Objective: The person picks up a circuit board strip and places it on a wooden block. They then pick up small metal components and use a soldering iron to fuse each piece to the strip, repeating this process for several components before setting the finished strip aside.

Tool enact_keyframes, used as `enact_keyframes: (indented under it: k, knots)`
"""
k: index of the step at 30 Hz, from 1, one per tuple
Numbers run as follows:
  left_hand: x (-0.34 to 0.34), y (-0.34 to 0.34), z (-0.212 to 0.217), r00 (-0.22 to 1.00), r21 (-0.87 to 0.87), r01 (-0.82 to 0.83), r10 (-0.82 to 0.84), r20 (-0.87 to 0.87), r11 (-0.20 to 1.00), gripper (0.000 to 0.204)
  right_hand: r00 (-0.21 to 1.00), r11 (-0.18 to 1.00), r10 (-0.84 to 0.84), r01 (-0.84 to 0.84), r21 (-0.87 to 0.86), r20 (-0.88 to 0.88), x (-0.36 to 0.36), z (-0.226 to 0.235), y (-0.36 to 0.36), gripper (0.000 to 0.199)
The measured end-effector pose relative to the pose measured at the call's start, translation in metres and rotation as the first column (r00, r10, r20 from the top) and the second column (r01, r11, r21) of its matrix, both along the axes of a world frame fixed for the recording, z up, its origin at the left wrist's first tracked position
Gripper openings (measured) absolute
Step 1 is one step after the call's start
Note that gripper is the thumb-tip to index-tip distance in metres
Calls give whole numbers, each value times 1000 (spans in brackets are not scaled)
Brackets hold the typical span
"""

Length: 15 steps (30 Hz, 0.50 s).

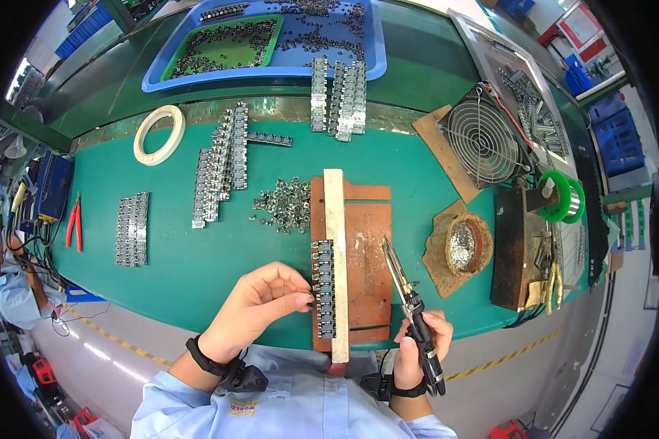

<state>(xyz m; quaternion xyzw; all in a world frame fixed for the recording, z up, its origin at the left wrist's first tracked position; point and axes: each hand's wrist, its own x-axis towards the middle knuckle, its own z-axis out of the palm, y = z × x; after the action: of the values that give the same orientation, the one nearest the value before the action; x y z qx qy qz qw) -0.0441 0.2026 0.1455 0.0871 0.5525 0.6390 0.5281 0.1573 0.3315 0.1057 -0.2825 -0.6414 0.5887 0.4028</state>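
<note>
A brown board lies at the front of the green worktable, with a pale bar running along it. Against the bar's left side sits a row of small dark components. My left hand is at this row's left edge, thumb and forefinger pinched together on something small, mostly hidden. Over the board's right side, my right hand grips a soldering iron by its black handle, its tip pointing up and away from me. Beyond my left hand is a heap of small metal parts.
Right of the board are a round solder-coated dish, a fan and a green solder spool. Component strips, a tape roll and red-handled pliers lie left. A blue tray stands behind. Another person sits far left.
</note>
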Motion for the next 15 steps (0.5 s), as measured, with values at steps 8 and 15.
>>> enact_keyframes:
  k: [8,15]
  knots:
    - [-7,3,-3,996,54,79,-82,47,995,11,1000,1000,3,-3,-8,9,-2,2,0,39]
    - [-6,3,-2,998,35,48,-49,40,998,12,998,999,-34,33,31,50,-1,-6,0,43]
